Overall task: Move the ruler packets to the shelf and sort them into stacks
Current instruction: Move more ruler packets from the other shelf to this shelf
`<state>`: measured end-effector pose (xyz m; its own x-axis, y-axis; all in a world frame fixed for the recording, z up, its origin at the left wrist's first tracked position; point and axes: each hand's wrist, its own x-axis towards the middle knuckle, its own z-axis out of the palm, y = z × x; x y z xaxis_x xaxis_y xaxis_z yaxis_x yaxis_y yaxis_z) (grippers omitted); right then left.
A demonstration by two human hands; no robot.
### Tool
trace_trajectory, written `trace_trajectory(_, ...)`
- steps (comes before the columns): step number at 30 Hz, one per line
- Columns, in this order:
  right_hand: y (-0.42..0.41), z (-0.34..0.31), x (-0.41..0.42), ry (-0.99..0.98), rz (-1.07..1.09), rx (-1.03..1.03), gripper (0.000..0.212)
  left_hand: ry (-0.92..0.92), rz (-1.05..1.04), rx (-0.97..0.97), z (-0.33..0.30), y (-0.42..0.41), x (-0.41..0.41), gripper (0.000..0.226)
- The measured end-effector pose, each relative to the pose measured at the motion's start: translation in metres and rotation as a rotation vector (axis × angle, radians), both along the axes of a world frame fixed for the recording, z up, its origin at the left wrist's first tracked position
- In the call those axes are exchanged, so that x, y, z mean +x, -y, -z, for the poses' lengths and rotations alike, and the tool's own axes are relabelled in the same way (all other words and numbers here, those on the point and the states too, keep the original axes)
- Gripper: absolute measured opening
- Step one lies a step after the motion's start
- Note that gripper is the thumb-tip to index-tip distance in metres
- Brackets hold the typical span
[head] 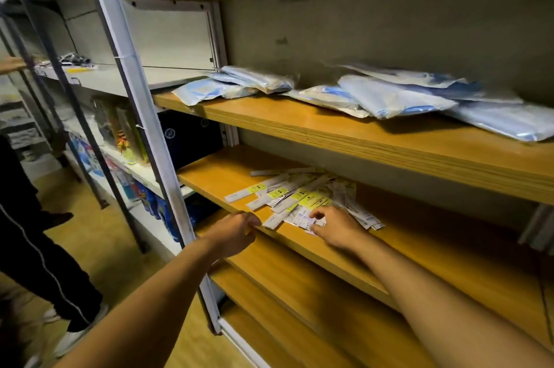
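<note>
A loose pile of several ruler packets (302,197), white with yellow labels, lies fanned out on the middle wooden shelf (419,235). My right hand (335,228) rests on the pile's near edge, thumb and fingers pinching a white packet (305,220). My left hand (236,229) hovers at the shelf's front edge just left of the pile, fingers curled; whether it touches a packet end is unclear.
On the shelf above lie several blue-and-clear plastic bags (389,98). A white metal upright (150,134) stands left of the shelf. A lower wooden shelf (299,307) sits beneath. A person's legs (39,247) in dark trousers stand at the left on the floor.
</note>
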<state>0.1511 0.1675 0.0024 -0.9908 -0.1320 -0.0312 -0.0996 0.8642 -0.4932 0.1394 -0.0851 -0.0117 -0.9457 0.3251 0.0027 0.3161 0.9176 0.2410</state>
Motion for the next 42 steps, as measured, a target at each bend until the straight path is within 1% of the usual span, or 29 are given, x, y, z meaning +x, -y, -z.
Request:
trace_trajectory(4, 0.009, 0.007, -0.032, -0.004, 0.069, 0.005, 0.033, -0.003, -0.01, 0.025, 0.008, 0.005, -0.05, 0.034)
trace_trajectory(8, 0.026, 0.011, -0.066, 0.034, 0.159, -0.02, 0.031, -0.02, -0.016, 0.019, 0.013, 0.013, -0.101, 0.045)
trace_trajectory(10, 0.036, 0.013, -0.083, 0.056, 0.211, -0.04, 0.031, 0.006, -0.045, 0.005, 0.013, 0.021, -0.131, 0.053)
trace_trajectory(14, 0.05, 0.019, -0.107, 0.087, 0.305, -0.059, 0.032, 0.072, -0.076, -0.063, 0.01, 0.035, -0.18, 0.049)
trace_trajectory(17, 0.057, 0.024, -0.115, 0.079, 0.367, -0.039, 0.031, 0.104, -0.065, -0.076, 0.011, 0.04, -0.207, 0.053)
trace_trajectory(19, 0.064, 0.024, -0.12, 0.057, 0.414, -0.03, 0.025, 0.141, -0.047, -0.089, 0.011, 0.039, -0.219, 0.055)
trace_trajectory(21, 0.075, 0.026, -0.124, 0.033, 0.461, -0.046, 0.012, 0.148, -0.045, -0.101, 0.013, 0.033, -0.224, 0.045)
trace_trajectory(23, 0.093, 0.028, -0.131, 0.019, 0.532, -0.055, 0.016, 0.135, -0.049, -0.1, 0.014, 0.029, -0.227, 0.029)
trace_trajectory(25, 0.112, 0.029, -0.139, -0.007, 0.621, -0.037, 0.025, 0.139, -0.041, -0.09, 0.012, 0.029, -0.231, 0.024)
trace_trajectory(27, 0.126, 0.028, -0.148, -0.011, 0.677, -0.007, 0.038, 0.181, -0.024, -0.057, 0.013, 0.031, -0.239, 0.025)
trace_trajectory(30, 0.142, 0.029, -0.153, 0.074, 0.736, 0.022, 0.064, 0.279, -0.021, 0.028, 0.014, 0.04, -0.242, 0.026)
trace_trajectory(32, 0.15, 0.029, -0.151, 0.098, 0.772, 0.091, 0.07, 0.295, -0.013, 0.097, 0.019, 0.045, -0.243, 0.021)
trace_trajectory(34, 0.155, 0.027, -0.153, 0.13, 0.788, 0.102, 0.064, 0.278, -0.002, 0.153, 0.02, 0.053, -0.241, 0.017)
trace_trajectory(37, 0.154, 0.022, -0.161, 0.185, 0.809, 0.043, 0.054, 0.236, -0.013, 0.218, 0.021, 0.067, -0.243, 0.024)
trace_trajectory(39, 0.152, 0.016, -0.162, 0.237, 0.822, 0.019, 0.049, 0.243, -0.016, 0.257, 0.018, 0.078, -0.242, 0.03)
trace_trajectory(42, 0.148, 0.014, -0.163, 0.264, 0.851, -0.01, 0.039, 0.281, -0.02, 0.349, 0.017, 0.093, -0.241, 0.029)
